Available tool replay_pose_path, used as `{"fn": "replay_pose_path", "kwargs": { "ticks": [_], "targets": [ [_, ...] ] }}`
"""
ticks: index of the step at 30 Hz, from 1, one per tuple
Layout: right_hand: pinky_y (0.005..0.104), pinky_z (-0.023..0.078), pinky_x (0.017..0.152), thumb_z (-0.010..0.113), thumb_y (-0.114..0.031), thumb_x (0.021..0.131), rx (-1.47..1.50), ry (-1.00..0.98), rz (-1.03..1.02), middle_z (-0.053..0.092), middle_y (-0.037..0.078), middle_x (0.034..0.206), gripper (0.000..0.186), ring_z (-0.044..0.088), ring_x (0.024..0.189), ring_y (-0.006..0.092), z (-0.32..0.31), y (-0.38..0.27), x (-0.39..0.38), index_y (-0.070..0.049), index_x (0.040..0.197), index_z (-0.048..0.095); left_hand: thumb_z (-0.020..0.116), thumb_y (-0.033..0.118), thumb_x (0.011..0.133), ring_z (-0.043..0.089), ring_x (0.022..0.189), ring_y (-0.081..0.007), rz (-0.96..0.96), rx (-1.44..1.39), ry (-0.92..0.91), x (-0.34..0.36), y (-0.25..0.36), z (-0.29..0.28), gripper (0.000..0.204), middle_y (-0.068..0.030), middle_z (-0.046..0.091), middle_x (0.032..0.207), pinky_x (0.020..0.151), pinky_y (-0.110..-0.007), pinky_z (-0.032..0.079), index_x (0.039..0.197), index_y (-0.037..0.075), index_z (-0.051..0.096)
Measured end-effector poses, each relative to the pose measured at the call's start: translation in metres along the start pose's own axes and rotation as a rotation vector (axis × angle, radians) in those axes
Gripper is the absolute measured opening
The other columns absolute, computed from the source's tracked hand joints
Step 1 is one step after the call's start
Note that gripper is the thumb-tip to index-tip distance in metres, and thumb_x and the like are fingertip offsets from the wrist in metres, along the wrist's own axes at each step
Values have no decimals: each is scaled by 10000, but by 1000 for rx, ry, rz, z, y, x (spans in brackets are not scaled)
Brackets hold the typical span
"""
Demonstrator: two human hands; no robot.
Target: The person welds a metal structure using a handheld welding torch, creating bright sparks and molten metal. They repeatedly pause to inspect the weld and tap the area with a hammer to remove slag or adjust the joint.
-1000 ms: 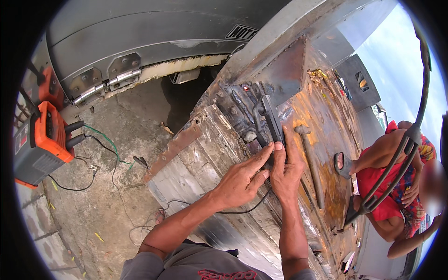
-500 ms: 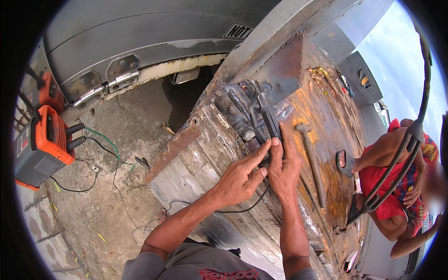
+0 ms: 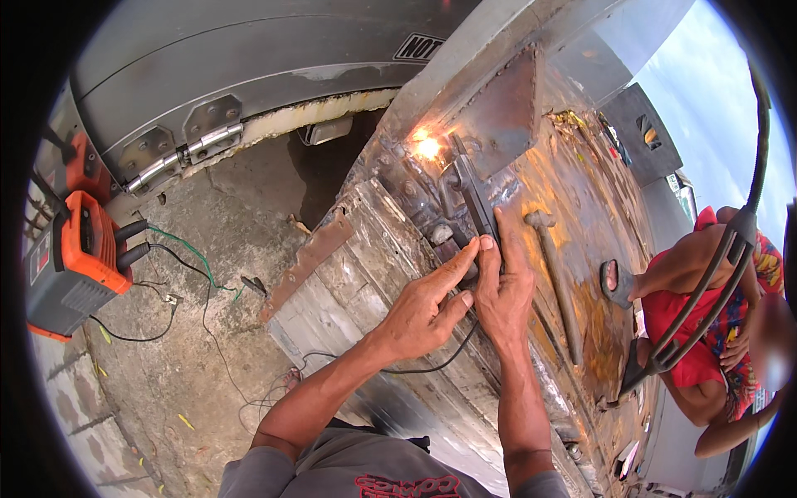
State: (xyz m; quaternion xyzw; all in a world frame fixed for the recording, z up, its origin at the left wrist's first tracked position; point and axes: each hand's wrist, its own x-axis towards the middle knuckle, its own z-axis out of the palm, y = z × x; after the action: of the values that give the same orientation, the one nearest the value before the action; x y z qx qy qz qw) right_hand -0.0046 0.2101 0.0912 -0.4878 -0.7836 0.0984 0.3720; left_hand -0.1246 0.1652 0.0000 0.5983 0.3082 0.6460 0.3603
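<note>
A black welding electrode holder (image 3: pixel 473 197) points away from me over the rusty metal joint. My right hand (image 3: pixel 505 290) is closed round its handle, index finger stretched along the side. My left hand (image 3: pixel 423 314) supports the same handle from the left, index fingertip against the right thumb; its lower fingers are hidden. Beyond the holder's jaws a bright welding arc (image 3: pixel 427 148) glows on the metal beside a triangular steel gusset plate (image 3: pixel 502 116). The electrode itself is hard to make out in the glare. A thin black cable (image 3: pixel 432 368) runs from beneath my hands.
A hammer (image 3: pixel 554 286) lies on the rusty deck right of my hands. An orange and grey welding machine (image 3: pixel 87 266) stands at left with cables on the concrete. Another person (image 3: pixel 706 299) in red sits at right, behind a thick hanging cable (image 3: pixel 757 158). A grey hinged panel (image 3: pixel 249 62) is ahead.
A bright arc with sparks has lit at the joint, where only a small red glow showed before. Both hands keep their hold, shifted very slightly.
</note>
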Motion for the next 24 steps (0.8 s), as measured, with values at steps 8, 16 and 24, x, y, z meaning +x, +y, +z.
{"fn": "replay_pose_path", "kwargs": {
  "ticks": [8, 16, 24],
  "targets": [
    [434, 588, 839, 613, -212, 1111, -47, 6, -63, 766, 293, 1164, 443, 770, 952, 304, 1, 9, 1, 20, 1488, 626, 584, 89, 1060, 426, 1570, -384, -59, -50, -10, 1, 3, 0, 695, -258, 404, 1710, 1255, -435, 389, 1687, -33, 311],
    [424, 587, 872, 611, -166, 1102, 15, 13, -27, 772, 269, 1168, 434, 768, 987, 294, 1, 9, -1, 6, 1500, 622, 623, 118, 1060, 432, 1576, -333, -104, -59, -36, 2, 11, -3, 689, -247, 469, 1677, 1261, -433, 379, 1682, -10, 355],
    [385, 575, 778, 614, -203, 1112, 51, 61, -27, 777, 202, 1031, 448, 722, 880, 193, 0, 10, -4, -9, 1516, 622, 601, 130, 1066, 459, 1553, -387, -17, -18, -30, 1, 0, 2, 711, -274, 447, 1679, 1244, -436, 404, 1693, -27, 305]
  ]
}}
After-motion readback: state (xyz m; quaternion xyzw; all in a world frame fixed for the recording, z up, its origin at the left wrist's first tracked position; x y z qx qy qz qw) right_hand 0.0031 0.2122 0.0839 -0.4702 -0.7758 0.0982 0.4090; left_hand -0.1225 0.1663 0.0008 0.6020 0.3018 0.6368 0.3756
